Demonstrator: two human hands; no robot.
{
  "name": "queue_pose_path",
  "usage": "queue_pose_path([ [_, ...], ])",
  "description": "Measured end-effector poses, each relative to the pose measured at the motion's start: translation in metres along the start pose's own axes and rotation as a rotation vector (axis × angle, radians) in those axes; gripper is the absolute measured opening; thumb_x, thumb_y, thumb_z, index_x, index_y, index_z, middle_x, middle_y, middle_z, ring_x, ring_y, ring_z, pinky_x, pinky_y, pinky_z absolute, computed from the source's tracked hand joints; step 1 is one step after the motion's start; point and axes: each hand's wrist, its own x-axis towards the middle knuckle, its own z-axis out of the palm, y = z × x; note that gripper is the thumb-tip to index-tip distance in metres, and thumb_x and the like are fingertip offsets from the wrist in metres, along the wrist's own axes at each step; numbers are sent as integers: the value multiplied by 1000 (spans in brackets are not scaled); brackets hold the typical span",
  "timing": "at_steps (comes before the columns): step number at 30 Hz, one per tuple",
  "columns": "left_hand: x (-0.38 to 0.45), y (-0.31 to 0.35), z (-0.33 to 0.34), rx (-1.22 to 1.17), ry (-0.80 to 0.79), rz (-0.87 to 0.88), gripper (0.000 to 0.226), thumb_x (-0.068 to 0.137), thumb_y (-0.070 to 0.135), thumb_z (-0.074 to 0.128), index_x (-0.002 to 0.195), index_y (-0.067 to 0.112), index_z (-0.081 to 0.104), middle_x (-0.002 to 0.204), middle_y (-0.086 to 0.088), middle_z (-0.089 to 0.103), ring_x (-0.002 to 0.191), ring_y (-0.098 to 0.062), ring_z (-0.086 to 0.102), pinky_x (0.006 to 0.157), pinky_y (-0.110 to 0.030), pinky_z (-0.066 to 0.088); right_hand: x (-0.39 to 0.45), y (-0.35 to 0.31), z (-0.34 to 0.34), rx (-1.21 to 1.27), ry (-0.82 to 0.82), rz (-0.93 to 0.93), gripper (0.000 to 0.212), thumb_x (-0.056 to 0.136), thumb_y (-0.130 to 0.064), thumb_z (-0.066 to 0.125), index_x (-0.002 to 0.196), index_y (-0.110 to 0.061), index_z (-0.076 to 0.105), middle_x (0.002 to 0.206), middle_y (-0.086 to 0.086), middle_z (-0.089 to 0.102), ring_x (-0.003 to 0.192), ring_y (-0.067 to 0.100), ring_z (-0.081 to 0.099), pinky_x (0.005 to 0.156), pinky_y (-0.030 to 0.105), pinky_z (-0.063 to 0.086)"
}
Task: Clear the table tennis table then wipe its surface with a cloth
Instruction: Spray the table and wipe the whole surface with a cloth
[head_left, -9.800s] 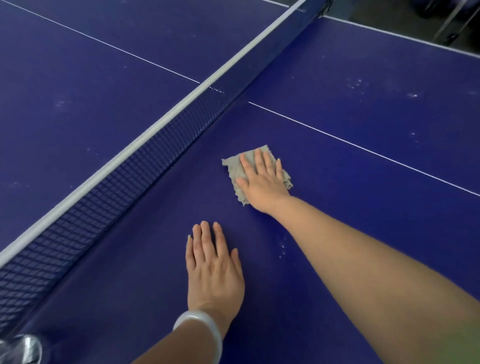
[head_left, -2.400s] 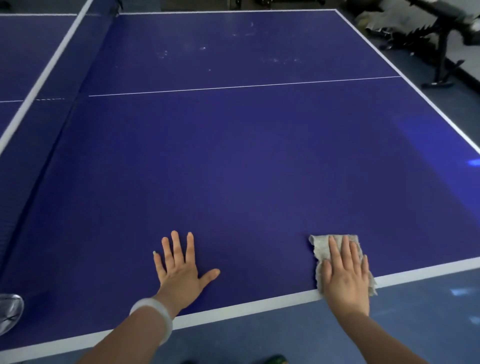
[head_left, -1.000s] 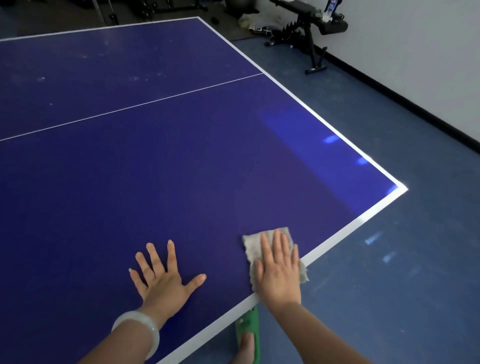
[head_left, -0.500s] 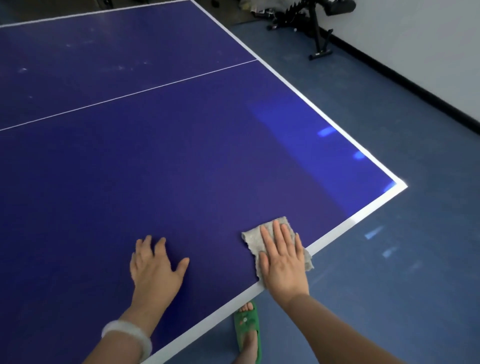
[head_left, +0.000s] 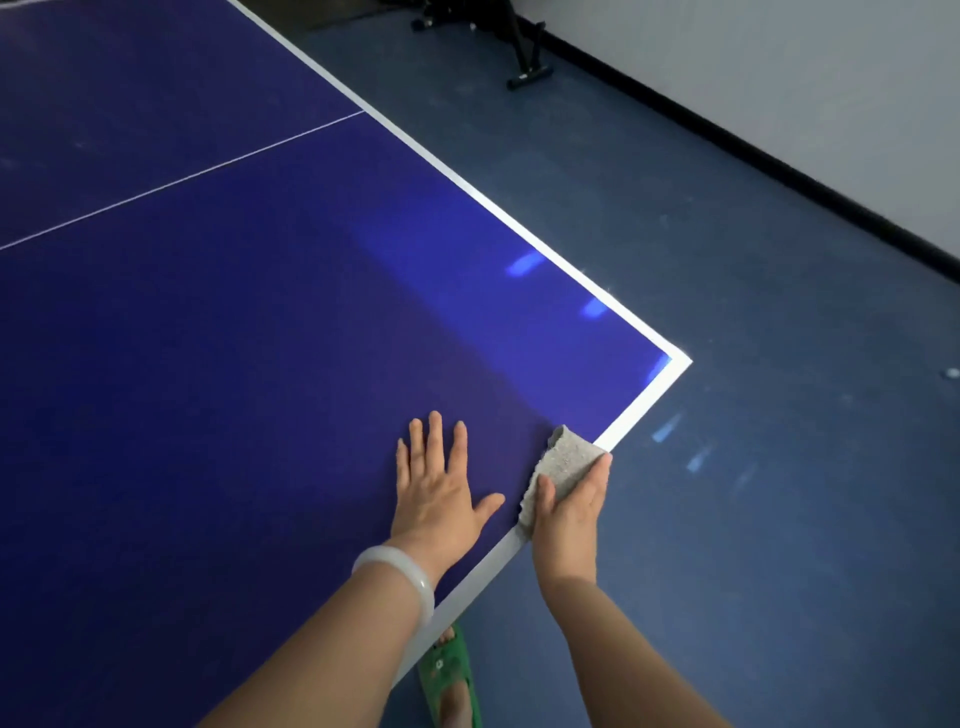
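- The table tennis table (head_left: 218, 332) fills the left and middle of the view, its blue top edged in white, with a thin white centre line running across the upper left. Its near corner points to the right, and pale light reflections lie on the surface just inside that corner.
- The blue floor (head_left: 779, 519) spreads to the right of the table, scuffed with lighter marks, and meets a pale wall (head_left: 805, 78) along a dark skirting strip.
- A black metal stand (head_left: 519, 57) sits on the floor at the top, near the wall; only its lower part shows.
- The left hand (head_left: 436, 488) lies flat on the table top near the white edge, fingers straight and spread, thumb out to the side, holding nothing. A pale bangle (head_left: 400, 577) circles its wrist.
- The right hand (head_left: 569, 506) is at the table's edge, thumb on top of the cloth and fingers wrapped round its outer side, gripping it against the white border.
- The cloth (head_left: 563, 462) is grey and frayed, folded over the table's edge just beside the left hand's thumb, its free end lying on the blue surface towards the corner.
- A foot in a green sandal (head_left: 449, 675) stands on the floor below the table's edge, between the two forearms.
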Motion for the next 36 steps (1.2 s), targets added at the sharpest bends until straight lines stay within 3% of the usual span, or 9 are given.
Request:
queue_pose_path([
  [3, 7, 9, 8, 19, -6, -47, 96, 88, 73, 30, 152, 19, -16, 158, -14, -25, 144, -36, -25, 118, -51, -13, 17, -2, -1, 111, 46, 74, 68, 99, -35, 48, 154, -24, 9, 157, 3, 24, 139, 22, 34, 112, 36, 30],
  [5, 6, 9, 11, 23, 16, -49, 97, 82, 78, 20, 154, 19, -5, 160, -15, -12, 147, -37, -15, 118, -51, -8, 30, -1, -7, 165, 60, 133, 46, 99, -34, 46, 141, -23, 31, 132, 5, 50, 117, 26, 53, 97, 42, 44],
  [7, 6, 6, 14, 15, 8, -39, 96, 80, 78, 20, 154, 17, 14, 160, -18, 12, 147, -38, 5, 115, -52, 4, 41, -3, -18, 147, 25, 215, 30, 101, -35, 41, 126, -18, 41, 109, 1, 56, 102, 25, 56, 86, 38, 44],
  [10, 5, 4, 14, 36, 20, -29, 94, 83, 77, 22, 152, 15, 25, 157, -19, 24, 145, -40, 17, 114, -53, 10, 54, -3, -35, 37, -19, 283, 30, 102, -41, 35, 106, -12, 43, 86, 2, 54, 90, 29, 54, 78, 38, 43],
  [13, 7, 9, 9, 53, -28, -61, 94, 81, 78, 32, 150, 14, 30, 155, -21, 27, 143, -43, 21, 115, -54, 15, 61, 0, -54, -64, -44, 277, 32, 103, -42, 34, 104, -11, 43, 87, 5, 55, 85, 29, 52, 74, 37, 41],
  [18, 17, 36, -23, 85, -115, -122, 82, 93, 61, 42, 153, 14, 12, 160, -16, 4, 148, -37, 1, 120, -46, 10, 69, 3, -94, -182, -165, 244, 29, 101, -40, 37, 108, -13, 45, 90, 7, 57, 87, 30, 55, 74, 37, 45],
  [26, 42, 125, -65, -48, -212, 40, 42, 100, 42, 42, 133, 16, 45, 134, -1, 42, 123, -22, 44, 100, -34, 38, 111, -6, -178, -333, -362, 71, 26, 99, -41, 44, 113, -20, 49, 91, 2, 60, 83, 23, 59, 66, 33, 49],
  [31, 60, 204, -90, -117, -185, -24, 42, 100, 40, 43, 133, 14, 45, 136, -5, 43, 127, -24, 42, 103, -36, 37, 166, -21, -249, -475, -402, -144, 23, 98, -45, 44, 110, -25, 48, 87, -3, 61, 74, 17, 60, 57, 24, 46],
  [36, 78, 277, -119, -174, -129, -105, 47, 99, 41, 43, 138, 14, 41, 148, -9, 37, 139, -26, 31, 110, -37, 29, 231, -55, -304, -656, -469, -356, 22, 99, -42, 41, 111, -24, 46, 100, 4, 67, 92, 26, 65, 73, 31, 49],
])
